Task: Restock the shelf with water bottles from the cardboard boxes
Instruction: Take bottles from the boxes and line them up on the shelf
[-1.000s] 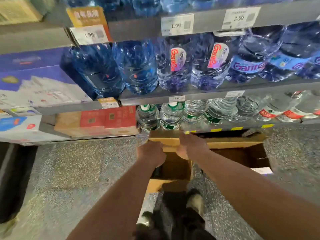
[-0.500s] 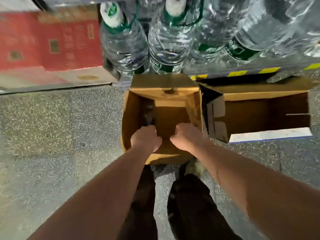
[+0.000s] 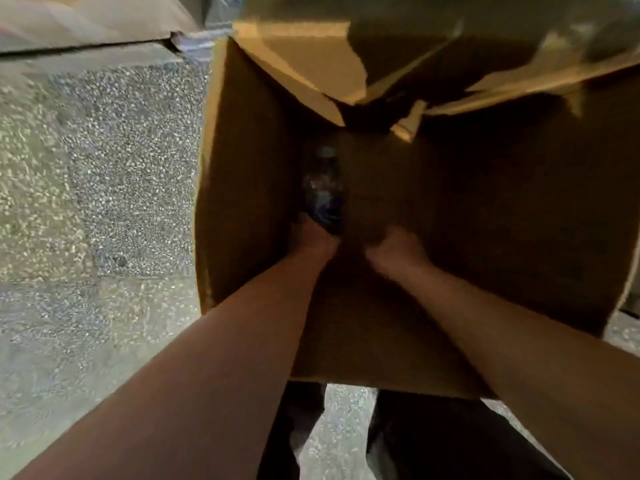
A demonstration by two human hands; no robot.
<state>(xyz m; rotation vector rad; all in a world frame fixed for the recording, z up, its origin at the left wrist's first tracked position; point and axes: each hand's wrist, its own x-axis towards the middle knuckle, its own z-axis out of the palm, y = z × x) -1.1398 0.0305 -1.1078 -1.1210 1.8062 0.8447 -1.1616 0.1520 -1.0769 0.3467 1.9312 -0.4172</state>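
Note:
An open cardboard box (image 3: 242, 174) stands on the floor and fills most of the head view, its inside dark. One water bottle (image 3: 323, 188) with a pale cap lies deep inside along the left wall. My left hand (image 3: 313, 239) reaches down to the bottle's near end and its fingers close on it. My right hand (image 3: 398, 249) is just as deep, a little to the right of the bottle. Blur and shadow hide its fingers. The shelf is out of view.
Bent box flaps (image 3: 311, 64) hang over the far side of the opening. Speckled stone floor (image 3: 104, 168) spreads to the left. My dark trouser legs (image 3: 433, 441) stand behind the box's near wall. A blurred carton edge (image 3: 86, 26) sits at the top left.
My head has dropped from the shelves to right over the box. Both hands went from the box rim down to its bottom, and the left one reached the bottle.

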